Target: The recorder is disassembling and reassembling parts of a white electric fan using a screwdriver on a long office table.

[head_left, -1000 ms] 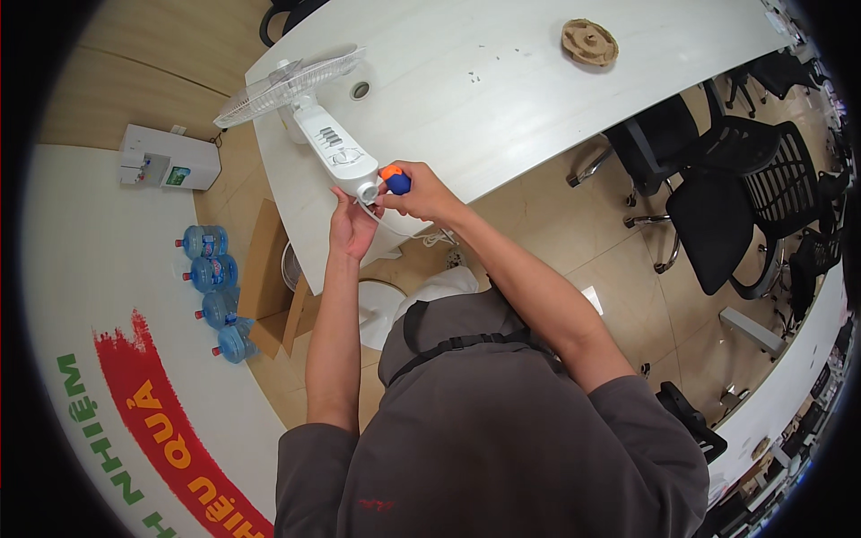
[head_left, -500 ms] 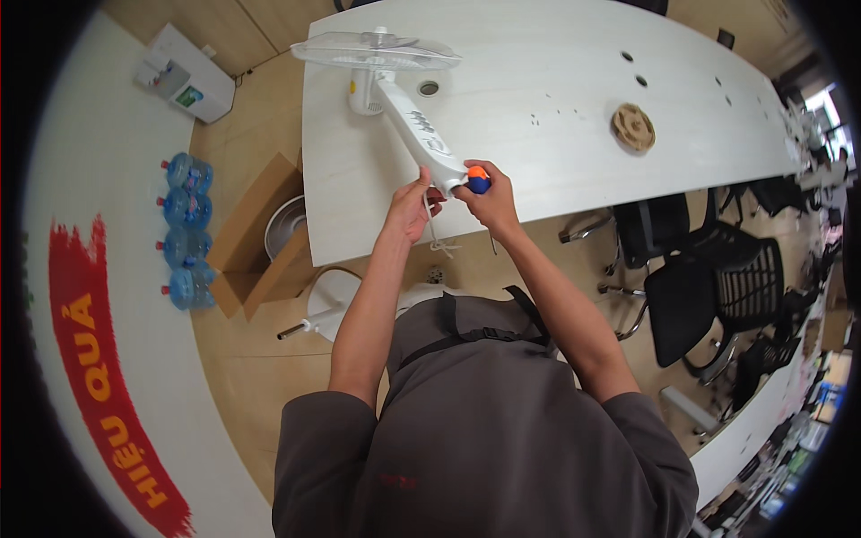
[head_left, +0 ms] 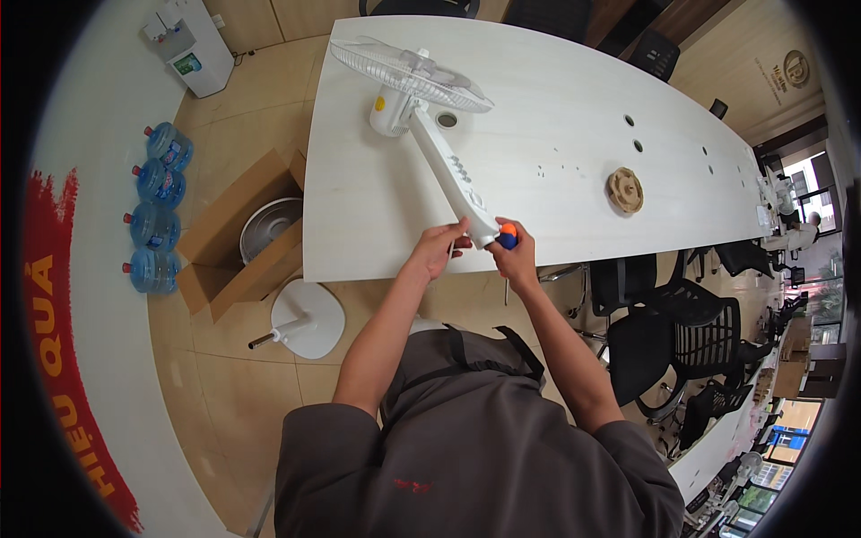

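Hands [head_left: 437, 249] [head_left: 515, 256] at slender-necked white fan [head_left: 441, 162]

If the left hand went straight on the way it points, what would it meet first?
The lower end of the white fan column, most likely: the thumb of the left hand seems to touch it. Depth at the other fingers is unclear.
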A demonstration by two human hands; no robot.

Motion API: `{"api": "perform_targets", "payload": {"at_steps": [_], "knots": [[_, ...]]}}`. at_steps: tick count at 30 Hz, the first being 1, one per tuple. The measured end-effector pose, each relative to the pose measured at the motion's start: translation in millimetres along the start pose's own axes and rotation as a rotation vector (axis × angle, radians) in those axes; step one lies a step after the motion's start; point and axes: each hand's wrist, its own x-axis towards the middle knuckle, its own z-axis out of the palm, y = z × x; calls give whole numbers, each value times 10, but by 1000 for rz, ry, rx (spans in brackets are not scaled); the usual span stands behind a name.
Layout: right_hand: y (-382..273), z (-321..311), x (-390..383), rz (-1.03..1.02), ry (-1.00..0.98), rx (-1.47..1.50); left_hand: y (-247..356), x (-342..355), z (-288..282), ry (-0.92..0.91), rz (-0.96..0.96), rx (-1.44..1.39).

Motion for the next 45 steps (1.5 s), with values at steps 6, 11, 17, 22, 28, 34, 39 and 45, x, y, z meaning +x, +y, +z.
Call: {"api": "perform_targets", "payload": {"at_steps": [6, 11, 17, 22, 28, 34, 39, 45], "knots": [[425, 5, -30, 10, 56, -196, -215, 155, -216, -37, -43, 67], [861, 159, -212, 39, 101, -158, -472, 206, -420, -28, -95, 174], [925, 130, -236, 239, 99, -83, -642, 260, -304, 25, -129, 196], [1045, 5, -187, 210, 40, -168, -797, 331, -290, 56, 11, 401], [885, -259, 114, 100, -138, -449, -759, 422, -342, 306, 396, 967], [921, -883, 755, -76, -22, -457, -527, 185, -366, 508, 309, 973], [1284, -1440, 1328, -75, -87, -708, -549, 210, -225, 586, 310, 1021], [1195, -1570, 1765, -111, -190, -720, -387, 194, 10, 661, 216, 990]]}}
